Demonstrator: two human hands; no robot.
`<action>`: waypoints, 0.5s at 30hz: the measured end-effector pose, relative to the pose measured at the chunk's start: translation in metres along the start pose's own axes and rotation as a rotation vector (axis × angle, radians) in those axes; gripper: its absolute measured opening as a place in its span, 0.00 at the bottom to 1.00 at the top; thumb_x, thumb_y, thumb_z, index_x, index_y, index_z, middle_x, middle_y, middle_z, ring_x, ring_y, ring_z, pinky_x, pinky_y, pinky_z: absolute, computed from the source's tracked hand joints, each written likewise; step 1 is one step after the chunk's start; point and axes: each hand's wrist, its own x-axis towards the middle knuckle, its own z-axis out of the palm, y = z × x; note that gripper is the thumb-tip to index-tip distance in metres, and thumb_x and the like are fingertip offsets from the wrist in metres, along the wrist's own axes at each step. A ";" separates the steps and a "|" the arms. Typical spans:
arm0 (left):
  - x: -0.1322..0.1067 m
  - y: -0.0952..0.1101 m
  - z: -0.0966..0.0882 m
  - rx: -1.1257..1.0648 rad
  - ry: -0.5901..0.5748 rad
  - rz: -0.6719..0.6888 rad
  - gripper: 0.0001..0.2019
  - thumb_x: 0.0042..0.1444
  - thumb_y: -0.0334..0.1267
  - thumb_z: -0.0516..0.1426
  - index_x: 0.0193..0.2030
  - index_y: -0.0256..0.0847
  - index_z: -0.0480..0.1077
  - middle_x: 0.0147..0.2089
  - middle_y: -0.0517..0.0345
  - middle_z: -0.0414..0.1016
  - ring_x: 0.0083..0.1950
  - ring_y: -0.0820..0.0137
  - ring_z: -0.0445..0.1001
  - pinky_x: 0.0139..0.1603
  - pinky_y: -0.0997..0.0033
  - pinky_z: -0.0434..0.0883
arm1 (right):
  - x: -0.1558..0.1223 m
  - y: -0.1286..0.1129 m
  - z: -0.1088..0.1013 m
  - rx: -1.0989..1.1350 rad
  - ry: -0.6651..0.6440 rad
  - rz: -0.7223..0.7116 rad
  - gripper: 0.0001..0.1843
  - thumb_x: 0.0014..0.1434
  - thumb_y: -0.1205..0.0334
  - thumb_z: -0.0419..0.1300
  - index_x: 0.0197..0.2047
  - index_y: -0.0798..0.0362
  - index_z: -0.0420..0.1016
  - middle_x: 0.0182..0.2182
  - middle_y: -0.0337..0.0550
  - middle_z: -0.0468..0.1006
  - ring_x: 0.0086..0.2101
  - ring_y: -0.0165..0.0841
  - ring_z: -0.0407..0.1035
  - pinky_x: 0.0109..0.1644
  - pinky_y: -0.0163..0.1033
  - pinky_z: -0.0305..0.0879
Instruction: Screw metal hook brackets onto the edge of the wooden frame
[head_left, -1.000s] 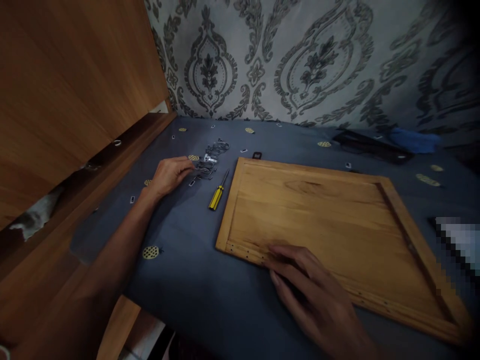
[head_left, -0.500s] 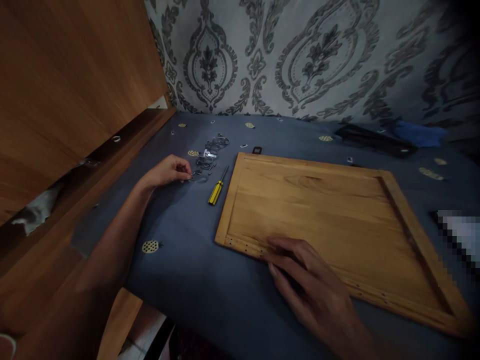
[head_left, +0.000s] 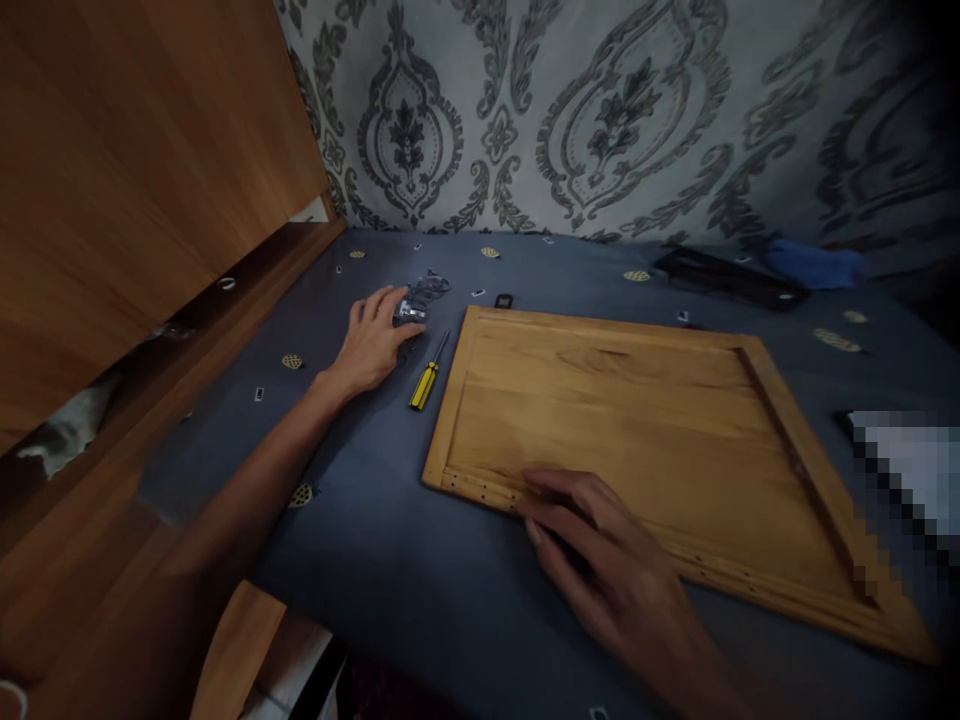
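Note:
A wooden cabinet door panel (head_left: pixel 637 430) lies flat on a blue patterned bedsheet (head_left: pixel 405 560). My right hand (head_left: pixel 600 560) rests with fingers stretched out on the panel's near edge, beside a row of small holes. My left hand (head_left: pixel 379 340) reaches over a small pile of metal hardware (head_left: pixel 420 298) to the panel's left, its fingers bent onto the pieces. I cannot make out whether it grips one. A yellow-handled screwdriver (head_left: pixel 426 378) lies just right of that hand, next to the panel's left edge.
A wooden bed frame and board (head_left: pixel 150 200) rise along the left. A patterned wallpaper wall (head_left: pixel 570 120) stands behind. A dark flat object (head_left: pixel 727 275) and a blue cloth (head_left: pixel 810 265) lie at the back right. A pixelated patch (head_left: pixel 907 470) sits at the right edge.
My left hand moved forward and right from the sheet onto the hardware pile. My right hand stayed on the panel's near edge. The view shifted slightly.

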 end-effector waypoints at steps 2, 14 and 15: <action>0.000 -0.002 0.001 0.030 -0.029 0.023 0.28 0.60 0.20 0.53 0.61 0.48 0.79 0.80 0.50 0.56 0.82 0.49 0.46 0.77 0.31 0.48 | 0.000 0.000 0.000 0.003 -0.003 -0.003 0.10 0.72 0.71 0.59 0.51 0.50 0.78 0.51 0.51 0.81 0.49 0.38 0.81 0.52 0.42 0.83; -0.011 -0.017 -0.010 -0.004 -0.058 0.077 0.31 0.52 0.18 0.51 0.53 0.50 0.84 0.78 0.54 0.61 0.80 0.49 0.51 0.77 0.34 0.54 | 0.001 0.002 0.001 0.003 -0.005 -0.006 0.10 0.73 0.71 0.58 0.51 0.50 0.78 0.50 0.51 0.81 0.49 0.37 0.80 0.52 0.42 0.82; -0.012 -0.018 -0.011 0.010 -0.047 0.077 0.30 0.53 0.19 0.51 0.53 0.49 0.84 0.77 0.52 0.62 0.81 0.49 0.51 0.77 0.33 0.53 | 0.001 0.002 0.001 0.006 -0.004 -0.006 0.10 0.73 0.71 0.58 0.51 0.50 0.78 0.51 0.50 0.81 0.49 0.37 0.80 0.52 0.42 0.82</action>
